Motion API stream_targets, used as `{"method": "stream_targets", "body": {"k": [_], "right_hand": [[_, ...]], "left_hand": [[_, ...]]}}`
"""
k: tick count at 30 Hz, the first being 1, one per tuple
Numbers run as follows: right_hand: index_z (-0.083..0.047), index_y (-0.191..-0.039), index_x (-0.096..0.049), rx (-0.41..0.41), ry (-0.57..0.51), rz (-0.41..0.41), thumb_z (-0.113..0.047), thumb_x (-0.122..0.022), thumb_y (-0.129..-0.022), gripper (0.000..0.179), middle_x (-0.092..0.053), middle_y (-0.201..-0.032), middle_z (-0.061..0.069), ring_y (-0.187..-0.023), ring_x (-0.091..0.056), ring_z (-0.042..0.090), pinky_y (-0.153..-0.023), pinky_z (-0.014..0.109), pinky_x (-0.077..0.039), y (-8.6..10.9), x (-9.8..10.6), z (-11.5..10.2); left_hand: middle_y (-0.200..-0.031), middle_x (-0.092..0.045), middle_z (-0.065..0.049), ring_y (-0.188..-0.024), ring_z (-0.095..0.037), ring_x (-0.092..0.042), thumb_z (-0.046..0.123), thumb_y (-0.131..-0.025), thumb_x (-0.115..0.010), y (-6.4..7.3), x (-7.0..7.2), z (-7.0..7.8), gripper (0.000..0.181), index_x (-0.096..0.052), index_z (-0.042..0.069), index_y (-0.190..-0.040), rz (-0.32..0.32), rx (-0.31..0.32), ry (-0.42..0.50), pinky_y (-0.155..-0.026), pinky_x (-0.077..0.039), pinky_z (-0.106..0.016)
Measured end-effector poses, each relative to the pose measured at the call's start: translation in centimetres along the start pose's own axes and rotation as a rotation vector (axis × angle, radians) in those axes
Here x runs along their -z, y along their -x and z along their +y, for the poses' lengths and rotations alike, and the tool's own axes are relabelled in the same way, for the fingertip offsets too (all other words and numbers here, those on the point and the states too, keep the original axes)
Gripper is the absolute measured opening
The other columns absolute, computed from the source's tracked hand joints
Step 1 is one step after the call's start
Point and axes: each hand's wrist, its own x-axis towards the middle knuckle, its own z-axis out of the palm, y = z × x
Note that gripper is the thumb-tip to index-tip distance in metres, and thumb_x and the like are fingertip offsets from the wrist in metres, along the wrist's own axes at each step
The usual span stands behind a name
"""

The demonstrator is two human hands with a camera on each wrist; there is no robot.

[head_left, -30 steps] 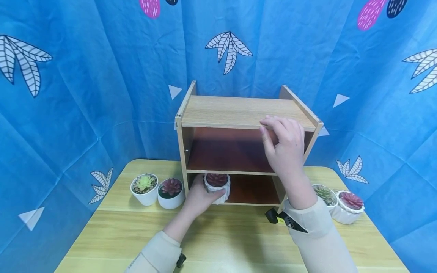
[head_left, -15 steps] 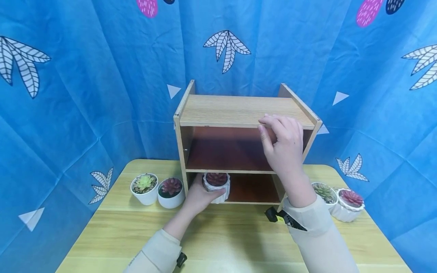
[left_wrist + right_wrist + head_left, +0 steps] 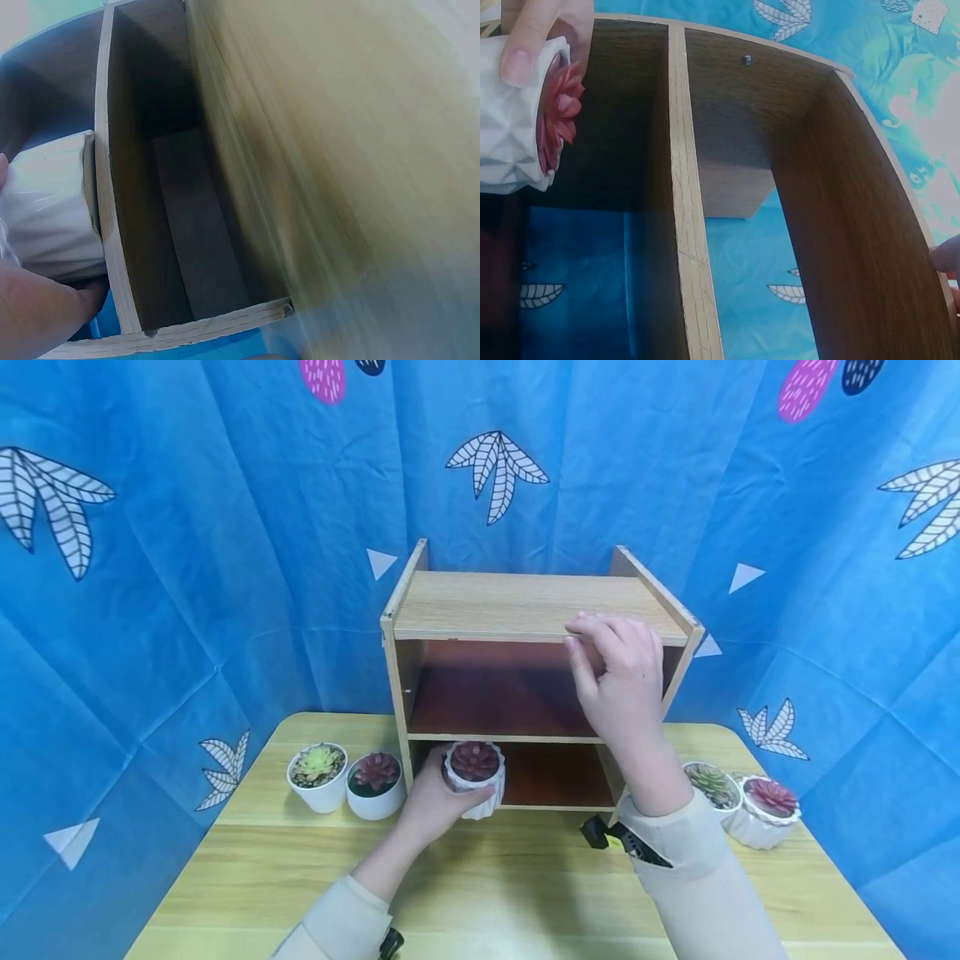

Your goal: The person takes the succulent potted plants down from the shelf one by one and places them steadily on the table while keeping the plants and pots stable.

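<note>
My left hand (image 3: 437,793) holds a potted succulent (image 3: 474,763), dark red in a white textured pot, at the front left of the shelf's lower compartment. In the left wrist view the white pot (image 3: 56,206) shows beside the middle board, with part of the left hand (image 3: 41,315) around it. The right wrist view shows the red rosette (image 3: 561,109) leaning out past the pot's rim. My right hand (image 3: 622,681) grips the front edge of the top board of the wooden shelf (image 3: 525,602), right of its middle, fingers over it and thumb below.
Left of the shelf stand a green succulent (image 3: 318,765) and a dark red succulent (image 3: 377,774) in white pots. To the right are another green succulent (image 3: 712,787) and a red succulent (image 3: 772,797). Blue patterned cloth (image 3: 300,568) surrounds the table (image 3: 480,910).
The left hand has drawn the pot slightly out and tipped it toward me, so more of the rosette shows. The right hand stays on the top board's edge.
</note>
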Motion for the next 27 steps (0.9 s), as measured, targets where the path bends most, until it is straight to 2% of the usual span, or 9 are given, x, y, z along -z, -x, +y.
{"method": "stream_targets", "body": {"k": [9,16,27], "right_hand": [[-0.008,-0.105,-0.075,0.001,-0.001,0.0,-0.014,-0.068,-0.095,0.013,-0.071,-0.114,0.01,-0.103,-0.058,0.034,-0.094,0.053,-0.038,0.0,0.2,0.0],[-0.008,-0.105,-0.075,-0.004,-0.001,0.003,-0.013,-0.068,-0.095,0.013,-0.072,-0.114,0.01,-0.102,-0.058,0.034,-0.094,0.053,-0.038,0.0,0.1,-0.1],[-0.009,-0.105,-0.075,-0.008,-0.002,0.001,-0.012,-0.068,-0.095,0.013,-0.072,-0.114,0.01,-0.104,-0.058,0.034,-0.095,0.053,-0.038,0.1,0.1,-0.2]], "left_hand": [[-0.128,-0.06,-0.011,-0.116,-0.026,-0.06,0.043,-0.068,-0.091,0.9,0.3,0.3,0.09,-0.049,0.005,-0.138,0.006,-0.04,0.017,-0.1,-0.048,-0.046],[-0.126,-0.061,-0.008,-0.114,-0.023,-0.061,0.042,-0.066,-0.092,1.4,0.7,0.4,0.089,-0.05,0.008,-0.136,0.003,-0.019,-0.01,-0.099,-0.048,-0.043],[-0.122,-0.062,-0.008,-0.111,-0.023,-0.062,0.045,-0.066,-0.092,2.2,1.2,0.5,0.09,-0.05,0.005,-0.134,-0.001,-0.006,-0.021,-0.097,-0.05,-0.045]]}}
